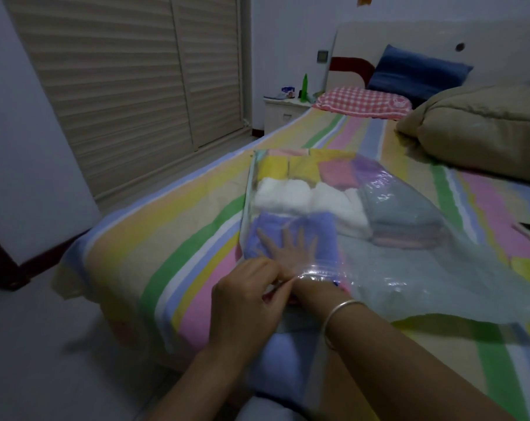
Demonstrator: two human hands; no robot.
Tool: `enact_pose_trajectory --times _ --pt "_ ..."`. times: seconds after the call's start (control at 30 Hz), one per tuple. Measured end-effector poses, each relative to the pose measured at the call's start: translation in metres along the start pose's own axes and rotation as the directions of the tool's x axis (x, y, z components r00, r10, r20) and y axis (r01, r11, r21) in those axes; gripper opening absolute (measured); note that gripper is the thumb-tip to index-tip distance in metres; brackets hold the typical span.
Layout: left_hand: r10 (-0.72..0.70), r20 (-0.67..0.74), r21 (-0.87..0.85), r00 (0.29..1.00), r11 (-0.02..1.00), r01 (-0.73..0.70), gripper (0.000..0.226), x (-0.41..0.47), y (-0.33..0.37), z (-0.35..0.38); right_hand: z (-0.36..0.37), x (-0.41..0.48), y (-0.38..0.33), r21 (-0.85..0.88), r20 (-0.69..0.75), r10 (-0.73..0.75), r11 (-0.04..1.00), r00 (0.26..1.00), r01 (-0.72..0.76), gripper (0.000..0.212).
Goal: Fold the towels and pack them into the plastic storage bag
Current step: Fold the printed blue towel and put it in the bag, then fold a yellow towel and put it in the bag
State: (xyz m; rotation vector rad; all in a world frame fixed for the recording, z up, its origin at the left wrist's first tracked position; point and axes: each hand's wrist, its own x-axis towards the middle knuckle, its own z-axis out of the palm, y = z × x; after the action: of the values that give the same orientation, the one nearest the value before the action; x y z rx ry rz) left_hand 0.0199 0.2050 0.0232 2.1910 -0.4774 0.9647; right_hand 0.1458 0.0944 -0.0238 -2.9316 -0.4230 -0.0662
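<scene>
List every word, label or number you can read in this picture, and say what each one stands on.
No text here can be read.
Purple print on the bag: too blurred to read.
Printed label on the box on the nightstand: too small to read.
White emblem on the checked pillow: no legible letters.

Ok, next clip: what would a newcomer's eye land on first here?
The clear plastic storage bag on the striped bed stands out, already packed with yellow, pink, white and grey folded towels. The right hand lies flat inside it on a lavender towel, while the left hand pinches the bag's mouth.
</scene>
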Motion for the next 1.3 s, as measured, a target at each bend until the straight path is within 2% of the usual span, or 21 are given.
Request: enact_pose_trajectory --times 0.03,0.07,0.13,0.23,0.33,0.43,0.53,0.6,0.73,0.8,0.87,0.93,1.0,1.07,1.17,1.3 --pt "-0.010 0.017 0.007 1.000 1.000 0.009 0.010 -0.003 -0.002 0.000 0.003 0.003 -0.002 -0.132 0.093 0.001 0.991 0.996 0.011 0.058" --pt "-0.018 0.034 0.013 0.999 1.000 0.017 0.009 -0.006 -0.004 0.000 -0.001 0.006 -0.003 -0.192 0.092 0.036 0.981 0.995 -0.017 0.059" --pt "-0.035 0.058 0.026 0.998 0.999 0.034 0.008 -0.009 -0.005 -0.001 -0.005 0.009 -0.007 -0.194 0.055 0.046 0.980 0.997 -0.035 0.059" --pt "-0.093 0.073 0.082 0.993 0.993 0.087 0.009 -0.008 0.002 -0.001 -0.012 -0.019 0.001 -0.174 0.118 0.010 0.985 0.993 0.011 0.067" --pt "-0.121 0.056 0.103 0.991 0.988 0.115 0.011 -0.006 0.014 0.001 -0.026 -0.088 0.016 -0.006 -0.044 -0.107 0.994 0.993 0.107 0.090" --pt "-0.100 0.036 0.024 0.994 0.995 0.099 0.030 -0.007 0.039 0.013 -0.040 -0.175 0.050 0.043 -0.101 -0.146 0.988 0.984 0.151 0.082" --pt "-0.018 0.055 -0.064 0.998 0.998 0.021 0.035 -0.011 0.088 0.039 -0.062 -0.255 0.096 0.196 -0.169 -0.064 0.976 0.984 0.097 0.072" --pt "0.063 0.127 -0.143 0.990 0.989 -0.044 0.036 -0.017 0.130 0.065 -0.073 -0.299 0.135 0.221 -0.297 0.047 0.975 0.954 0.021 0.062" --pt "0.292 0.312 -0.327 0.904 0.926 -0.187 0.034 -0.036 0.222 0.127 -0.087 -0.376 0.221 0.202 -0.401 0.245 0.964 0.883 -0.176 0.040" --pt "0.384 0.399 -0.395 0.833 0.891 -0.222 0.033 -0.048 0.265 0.160 -0.093 -0.412 0.262 0.175 -0.399 0.335 0.942 0.854 -0.288 0.040" --pt "0.428 0.470 -0.431 0.772 0.875 -0.223 0.031 -0.057 0.298 0.194 -0.099 -0.445 0.301 0.139 -0.338 0.397 0.918 0.853 -0.372 0.051" --pt "0.444 0.510 -0.440 0.736 0.870 -0.220 0.028 -0.062 0.323 0.227 -0.105 -0.477 0.338 0.095 -0.219 0.415 0.910 0.883 -0.403 0.067" --pt "0.449 0.537 -0.433 0.714 0.873 -0.224 0.030 -0.064 0.345 0.256 -0.115 -0.507 0.370 0.031 -0.134 0.416 0.909 0.899 -0.416 0.073" --pt "0.445 0.575 -0.401 0.687 0.885 -0.237 0.037 -0.070 0.362 0.281 -0.125 -0.533 0.396 -0.035 -0.162 0.368 0.925 0.916 -0.378 0.066" --pt "0.395 0.662 -0.277 0.637 0.919 -0.282 0.053 -0.095 0.372 0.310 -0.137 -0.565 0.428 -0.136 -0.229 0.295 0.934 0.928 -0.331 0.042" --pt "0.349 0.712 -0.126 0.609 0.917 -0.379 0.059 -0.119 0.366 0.317 -0.156 -0.608 0.469 -0.325 -0.265 0.332 0.853 0.905 -0.408 0.044"
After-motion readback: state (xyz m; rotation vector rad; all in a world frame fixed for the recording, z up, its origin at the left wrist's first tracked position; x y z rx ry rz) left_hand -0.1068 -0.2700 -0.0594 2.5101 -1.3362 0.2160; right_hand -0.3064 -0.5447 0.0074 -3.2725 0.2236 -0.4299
